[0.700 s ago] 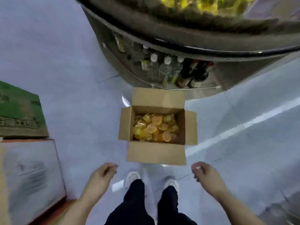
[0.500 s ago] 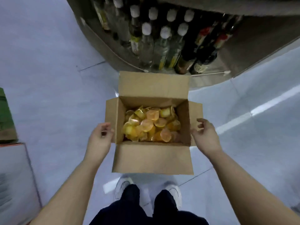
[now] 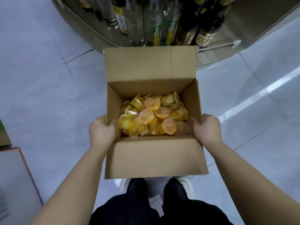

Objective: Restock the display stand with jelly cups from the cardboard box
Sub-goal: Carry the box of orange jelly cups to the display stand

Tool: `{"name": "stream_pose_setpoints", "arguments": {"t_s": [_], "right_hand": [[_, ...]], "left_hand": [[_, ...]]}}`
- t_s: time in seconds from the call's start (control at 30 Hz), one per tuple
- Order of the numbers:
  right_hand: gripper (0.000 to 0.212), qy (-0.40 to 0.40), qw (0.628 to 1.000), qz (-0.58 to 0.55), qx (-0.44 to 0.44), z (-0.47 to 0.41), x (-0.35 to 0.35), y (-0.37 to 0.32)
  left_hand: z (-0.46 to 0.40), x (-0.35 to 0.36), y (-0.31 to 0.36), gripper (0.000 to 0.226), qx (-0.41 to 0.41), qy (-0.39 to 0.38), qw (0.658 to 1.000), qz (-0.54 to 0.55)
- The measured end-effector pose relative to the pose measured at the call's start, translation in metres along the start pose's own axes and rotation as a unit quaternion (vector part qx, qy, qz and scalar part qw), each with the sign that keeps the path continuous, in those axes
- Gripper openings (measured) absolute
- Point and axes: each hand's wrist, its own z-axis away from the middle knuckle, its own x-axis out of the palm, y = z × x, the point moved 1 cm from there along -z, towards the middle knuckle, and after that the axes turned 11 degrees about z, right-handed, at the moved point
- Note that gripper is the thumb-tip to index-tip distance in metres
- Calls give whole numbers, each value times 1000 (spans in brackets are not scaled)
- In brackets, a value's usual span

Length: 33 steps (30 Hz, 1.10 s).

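Hands [image 3: 101,130] on corrugated cardboard box [image 3: 155,157]

1. The left hand [image 3: 101,133] grips the left wall of the open cardboard box [image 3: 155,157], fingers curled over its rim.
2. The right hand [image 3: 207,130] grips the opposite wall the same way.
3. Between the hands, orange and yellow jelly cups [image 3: 152,115] lie heaped inside.
4. Beyond the hands, bottles [image 3: 152,21] stand on a curved shelf [image 3: 90,32].

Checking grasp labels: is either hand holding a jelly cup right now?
No: the left hand and right hand each grip a side wall of the cardboard box, and the jelly cups lie loose inside.
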Motion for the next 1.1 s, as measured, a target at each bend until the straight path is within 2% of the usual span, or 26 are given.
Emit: {"name": "stream_pose_setpoints", "arguments": {"t_s": [0.13,0.23,0.37,0.53,0.73,0.8,0.93,1.03,1.1], "right_hand": [[44,-7,998,-32,50,55,-53,11],[46,-27,993,-53,100,114,-125,21],[48,-19,983,-77,167,195,-246,41],[54,52,973,-92,205,274,-387,85],[33,126,955,-111,246,300,-497,161],[36,138,947,-113,268,290,-524,185],[45,159,924,-138,318,249,-570,220],[35,156,908,-162,354,198,-602,244],[31,156,898,-171,374,163,-627,256]], "left_hand": [[51,-37,49,32,32,-24,999,-28],[109,-76,108,10,62,-59,993,-75],[198,-119,207,19,91,-113,982,-118],[299,-130,315,7,130,-171,967,-135],[379,-81,423,15,203,-216,947,-125],[387,-56,458,13,241,-226,935,-128],[383,4,533,11,283,-243,917,-141],[370,57,595,22,304,-261,904,-149],[359,93,638,14,325,-271,892,-160]]}}
